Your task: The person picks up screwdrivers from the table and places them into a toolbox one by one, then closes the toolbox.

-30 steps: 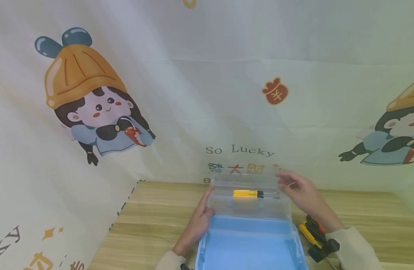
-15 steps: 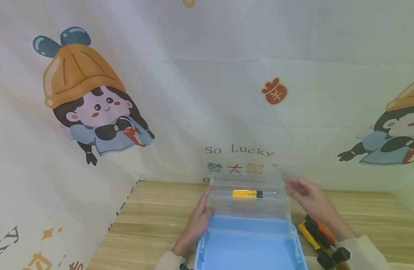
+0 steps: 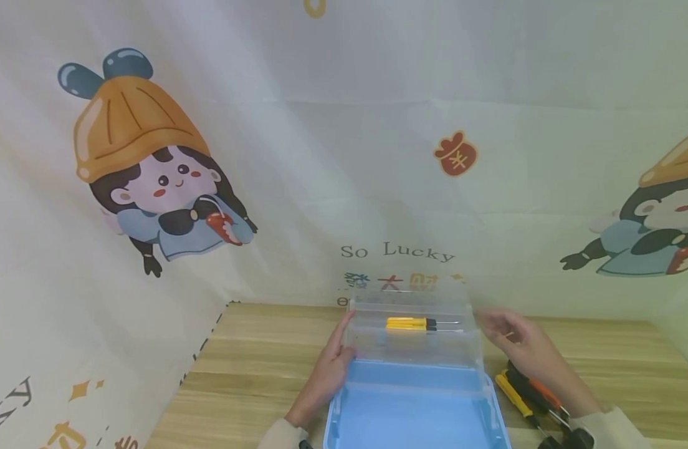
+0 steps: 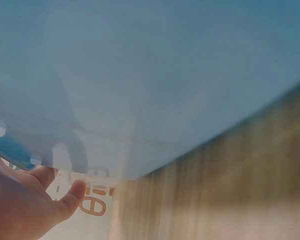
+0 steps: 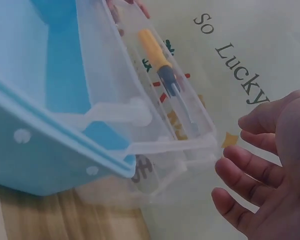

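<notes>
Head view: blue box [image 3: 417,416] on wooden table [image 3: 254,355], w/ clear tray [image 3: 377,345] at its far side.
L hand [image 3: 328,369]: fingers grasp clear tray's L edge.
R hand [image 3: 522,346]: released, fingers loosely bent, near clear tray's R end, apart.
Yellow screwdrivers [image 3: 406,323]: 2 pcs, lying in clear tray.
Other tools [image 3: 512,395]: on table, R of box.

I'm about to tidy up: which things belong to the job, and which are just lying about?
Likely the job:
- blue box
- clear tray at the left hand
- yellow-handled screwdrivers in it

Apparently lying about:
- loose tools beside the box
</notes>
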Available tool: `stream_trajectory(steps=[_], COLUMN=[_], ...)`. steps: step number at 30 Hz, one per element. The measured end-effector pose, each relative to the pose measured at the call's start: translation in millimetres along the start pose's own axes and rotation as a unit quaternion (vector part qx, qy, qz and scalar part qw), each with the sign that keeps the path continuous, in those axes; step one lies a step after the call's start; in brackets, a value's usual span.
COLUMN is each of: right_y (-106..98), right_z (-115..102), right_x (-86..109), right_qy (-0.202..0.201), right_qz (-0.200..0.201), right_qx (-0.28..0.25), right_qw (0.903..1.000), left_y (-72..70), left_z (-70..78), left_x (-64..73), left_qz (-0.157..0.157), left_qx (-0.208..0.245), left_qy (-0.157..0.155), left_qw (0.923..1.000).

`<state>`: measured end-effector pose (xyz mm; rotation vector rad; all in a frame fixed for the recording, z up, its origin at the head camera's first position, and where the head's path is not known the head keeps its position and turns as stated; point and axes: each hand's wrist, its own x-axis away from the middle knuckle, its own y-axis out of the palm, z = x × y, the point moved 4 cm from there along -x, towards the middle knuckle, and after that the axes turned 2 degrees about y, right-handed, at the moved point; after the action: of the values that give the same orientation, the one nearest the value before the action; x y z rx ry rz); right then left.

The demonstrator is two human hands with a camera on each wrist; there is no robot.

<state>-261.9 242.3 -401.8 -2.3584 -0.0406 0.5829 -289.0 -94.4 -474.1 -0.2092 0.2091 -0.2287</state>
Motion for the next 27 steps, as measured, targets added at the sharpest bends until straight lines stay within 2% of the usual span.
stream_trajectory(steps=[7, 10, 19, 27], right_y=[1, 2, 3, 1], right_z=[8, 12, 26, 32], right_x=[13.8, 19.6, 31.2, 40.7], right_qy=[0.003, -0.005, 0.007, 0.046], right_qz=[-0.001, 0.001, -0.011, -0.027], right_qx=[-0.003, -0.006, -0.003, 0.000], right_qw=[1.0000, 1.0000, 0.9999, 0.9986], left_y=[-0.3, -0.3, 0.2, 0.5], left_z=[-4.6, -4.4, -2.7, -2.7], left_x=[-1.0, -0.9, -0.6, -1.4], left_qz=[-0.005, -0.006, -0.009, -0.010], left_qx=[0.004, 0.007, 0.009, 0.000], left_qy=[0.004, 0.004, 0.004, 0.007], left_qw=[1.0000, 1.0000, 0.9999, 0.9999])
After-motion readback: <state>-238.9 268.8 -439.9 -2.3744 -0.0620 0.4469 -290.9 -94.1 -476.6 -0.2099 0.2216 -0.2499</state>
